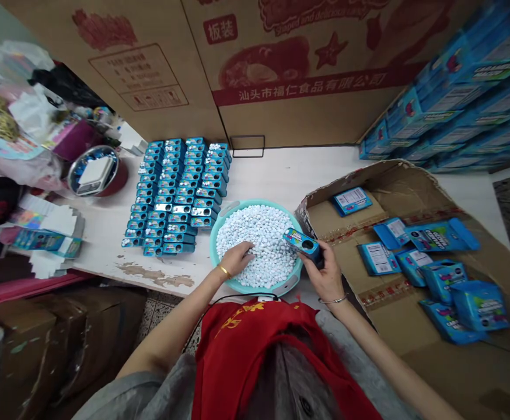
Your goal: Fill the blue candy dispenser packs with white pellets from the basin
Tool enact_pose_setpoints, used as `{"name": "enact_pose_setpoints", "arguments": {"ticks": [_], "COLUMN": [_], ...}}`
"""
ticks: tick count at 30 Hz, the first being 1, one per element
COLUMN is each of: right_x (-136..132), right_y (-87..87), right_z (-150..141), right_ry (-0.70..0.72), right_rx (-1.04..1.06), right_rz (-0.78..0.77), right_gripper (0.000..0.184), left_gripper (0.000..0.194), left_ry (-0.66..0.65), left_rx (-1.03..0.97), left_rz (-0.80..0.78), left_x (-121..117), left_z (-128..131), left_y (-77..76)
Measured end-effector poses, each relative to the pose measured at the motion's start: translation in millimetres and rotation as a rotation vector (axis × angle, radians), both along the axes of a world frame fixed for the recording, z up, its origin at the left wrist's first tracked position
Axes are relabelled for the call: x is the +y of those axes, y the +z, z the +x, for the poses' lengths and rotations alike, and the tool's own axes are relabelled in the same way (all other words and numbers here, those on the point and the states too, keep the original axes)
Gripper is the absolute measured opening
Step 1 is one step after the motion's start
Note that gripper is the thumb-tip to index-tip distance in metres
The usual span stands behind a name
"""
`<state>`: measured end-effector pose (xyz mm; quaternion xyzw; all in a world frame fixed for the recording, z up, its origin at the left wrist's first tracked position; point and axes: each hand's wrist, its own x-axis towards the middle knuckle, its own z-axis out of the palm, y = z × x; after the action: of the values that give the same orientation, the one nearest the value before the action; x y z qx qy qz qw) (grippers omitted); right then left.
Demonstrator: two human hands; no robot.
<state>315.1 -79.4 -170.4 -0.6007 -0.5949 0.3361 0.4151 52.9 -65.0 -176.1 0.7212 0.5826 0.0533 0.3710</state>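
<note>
**Head view: hands at the candy basin**

A teal plastic basin is set at the near edge of a white table and is filled with small white candies. The left hand is pressed into the candies, with its fingers apart and nothing seen held. The right hand is clamped around a blue tin, which is held tilted at the basin's right rim. An opening is shown in the tin's end, but its contents cannot be made out. Rows of similar blue tins are packed together left of the basin. An open cardboard box holding loose blue packets is placed to the right. The step in hand is judged to be at the basin; the tin's opening should be kept over the basin during handling.
</note>
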Motion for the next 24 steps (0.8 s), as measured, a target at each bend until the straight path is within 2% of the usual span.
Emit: {"name": "enact_pose_setpoints", "arguments": {"ticks": [4,8,11,14,19,22,24], "right_x": [1.5,3.9,3.8,1.2,-4.3,-6.9,-8.3], "right_y": [-0.7,-2.1,-1.5,0.4,1.9,1.0,0.1], "right_z": [-1.1,-7.5,-15.3,-23.1,-31.9,-34.1,-33.4], "right_ry": [0.02,0.135,0.205,0.248,0.303,0.305,0.297], "right_rx": [-0.032,-0.085,-0.115,-0.118,-0.09,-0.054,-0.028], "right_rz": [0.019,0.101,0.168,0.199,0.224,0.202,0.171], "right_gripper": [0.039,0.035,0.037,0.04,0.038,0.036,0.035], "left_gripper": [0.026,0.025,0.022,0.021,0.018,0.023,0.024], "left_ry": [-0.032,-0.141,-0.263,-0.384,-0.499,-0.541,-0.547], "left_rx": [-0.101,-0.089,0.043,0.266,0.597,0.678,0.684], "left_rz": [0.07,0.146,0.165,0.146,0.124,0.151,0.182], "left_x": [-5.8,-2.8,5.8,14.6,15.7,9.5,6.5], "left_z": [-24.3,-27.2,-15.5,4.3,47.0,65.8,67.0], "left_y": [43.5,95.1,130.1,160.2,199.4,214.0,218.3]}}
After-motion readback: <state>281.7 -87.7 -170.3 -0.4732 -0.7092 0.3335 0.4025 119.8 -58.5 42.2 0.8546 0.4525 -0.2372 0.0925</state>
